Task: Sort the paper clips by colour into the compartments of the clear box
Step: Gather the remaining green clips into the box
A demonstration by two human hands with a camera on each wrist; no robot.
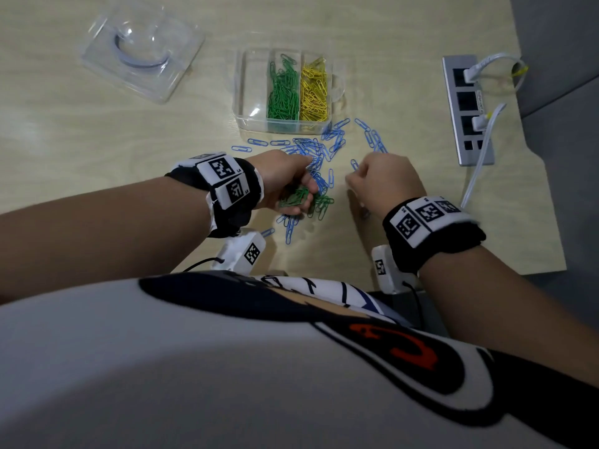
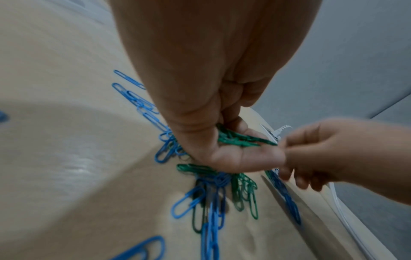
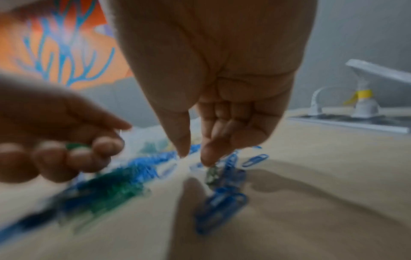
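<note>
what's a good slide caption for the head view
Left hand holds green clips while right hand picks among blue clips before the clear box.

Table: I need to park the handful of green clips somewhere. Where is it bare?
Bare table lies left of the clear box, below the clear lid. Also bare: the strip between box and power strip. Crowded: blue clips between box and hands.

Bare table (image 1: 97, 150) left; power strip (image 1: 466, 108) blocks right.
</note>
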